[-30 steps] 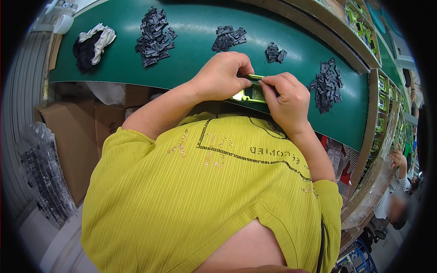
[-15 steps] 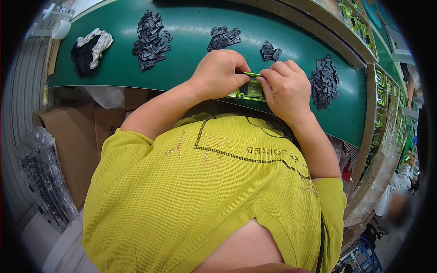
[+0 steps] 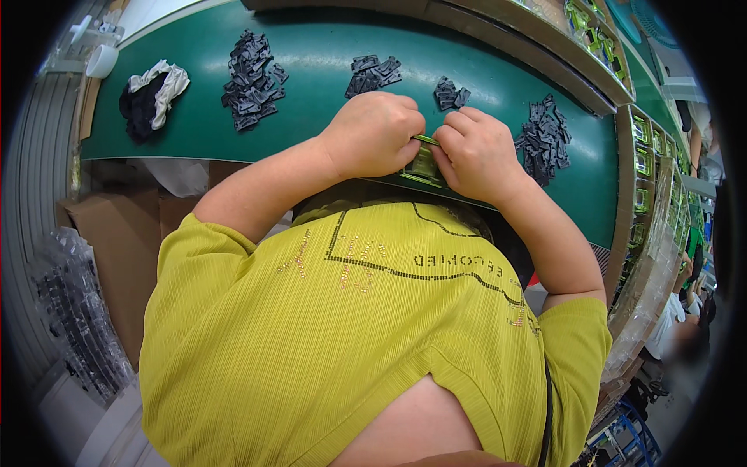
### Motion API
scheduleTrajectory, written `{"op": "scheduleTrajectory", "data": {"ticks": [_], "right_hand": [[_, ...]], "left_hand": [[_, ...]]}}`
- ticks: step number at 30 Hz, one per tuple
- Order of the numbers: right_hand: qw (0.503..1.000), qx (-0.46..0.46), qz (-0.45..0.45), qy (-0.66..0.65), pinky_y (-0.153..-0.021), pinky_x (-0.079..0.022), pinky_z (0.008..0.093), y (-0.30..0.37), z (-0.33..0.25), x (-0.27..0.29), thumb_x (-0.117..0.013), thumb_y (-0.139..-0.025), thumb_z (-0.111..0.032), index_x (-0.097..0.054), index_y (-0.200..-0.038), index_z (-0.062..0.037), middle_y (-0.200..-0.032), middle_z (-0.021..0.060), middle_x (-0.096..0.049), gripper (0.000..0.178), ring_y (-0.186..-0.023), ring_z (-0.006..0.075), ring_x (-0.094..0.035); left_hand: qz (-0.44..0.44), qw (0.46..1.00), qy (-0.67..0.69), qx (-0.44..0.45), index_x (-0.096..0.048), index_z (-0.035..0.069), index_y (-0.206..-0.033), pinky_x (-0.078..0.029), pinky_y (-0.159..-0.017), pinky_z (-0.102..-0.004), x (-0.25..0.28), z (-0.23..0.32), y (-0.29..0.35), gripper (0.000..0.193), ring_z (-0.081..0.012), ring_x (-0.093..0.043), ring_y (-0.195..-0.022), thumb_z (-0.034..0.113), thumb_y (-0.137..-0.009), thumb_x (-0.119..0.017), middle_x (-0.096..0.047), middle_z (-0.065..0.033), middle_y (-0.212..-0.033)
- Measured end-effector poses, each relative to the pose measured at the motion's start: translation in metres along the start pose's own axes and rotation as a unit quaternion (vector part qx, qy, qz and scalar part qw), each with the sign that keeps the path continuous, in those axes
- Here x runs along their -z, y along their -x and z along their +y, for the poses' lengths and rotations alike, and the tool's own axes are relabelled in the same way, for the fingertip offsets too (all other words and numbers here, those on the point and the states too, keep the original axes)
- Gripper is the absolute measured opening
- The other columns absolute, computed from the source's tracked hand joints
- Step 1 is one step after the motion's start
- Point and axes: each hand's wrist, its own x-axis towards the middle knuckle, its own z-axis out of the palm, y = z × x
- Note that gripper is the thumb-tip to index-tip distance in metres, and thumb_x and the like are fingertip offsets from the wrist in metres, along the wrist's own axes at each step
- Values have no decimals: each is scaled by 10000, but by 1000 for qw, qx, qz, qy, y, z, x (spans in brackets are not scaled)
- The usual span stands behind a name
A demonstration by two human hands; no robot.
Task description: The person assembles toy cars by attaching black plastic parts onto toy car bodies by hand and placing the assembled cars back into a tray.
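Both hands meet at the near edge of the green table [image 3: 311, 47]. Between them is a shiny lime-green plastic frame [image 3: 424, 168], held upright or tilted toward me. My left hand [image 3: 376, 134] is closed, thumb and fingers pinching its left upper edge. Closed in the same way, my right hand [image 3: 480, 156] grips its right side. My fingers hide much of the frame and anything small between them. Just beyond the hands lie two small piles of flat black plastic parts, one to the left [image 3: 372, 74] and a smaller pile [image 3: 450, 94] to the right.
Larger piles of black parts lie at left [image 3: 253, 82] and right [image 3: 545, 140]. A black-and-white cloth [image 3: 154, 97] sits at the far left. Cardboard trays of green frames [image 3: 643, 159] line the right side. Cardboard boxes [image 3: 109, 249] stand below the table. People work at the far right.
My hands have drawn slightly closer together and lower, still gripping the green frame. My elbows have spread outward a little. The whole view has shifted slightly.
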Motion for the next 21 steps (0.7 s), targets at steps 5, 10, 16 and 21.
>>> {"op": "scheduleTrajectory", "data": {"ticks": [5,10,16,21], "right_hand": [[971,-155,-43,-180,-690,-525,347,4,8,17,-732,-804,-174,-686,-865,-32,-839,90,-643,161,-790,238,-642],[949,-238,-13,-207,-724,-531,353,-15,23,21,-725,-841,-158,-722,-911,-38,-874,115,-684,139,-815,266,-671],[987,-142,2,-80,-769,-523,372,-77,37,-20,-714,-849,-153,-708,-988,-78,-962,83,-649,158,-896,293,-647],[986,-145,-72,-48,-846,-514,389,-103,37,-23,-724,-836,-157,-702,-1013,-88,-1049,85,-615,192,-982,298,-630]], "left_hand": [[95,992,51,63,-681,35,-991,-516,-779,-388,-1,6,17,341,-302,-618,-910,249,-748,-787,-654,-116,-955],[103,993,46,17,-656,13,-1107,-503,-861,-403,0,13,31,567,-306,-594,-1005,316,-673,-861,-646,-138,-1082],[118,992,44,16,-659,22,-1098,-508,-841,-392,-9,9,34,572,-306,-600,-982,307,-648,-869,-651,-130,-1055],[118,992,29,18,-657,26,-1090,-509,-867,-384,-9,9,36,562,-293,-595,-979,341,-667,-852,-642,-123,-1037]]}}
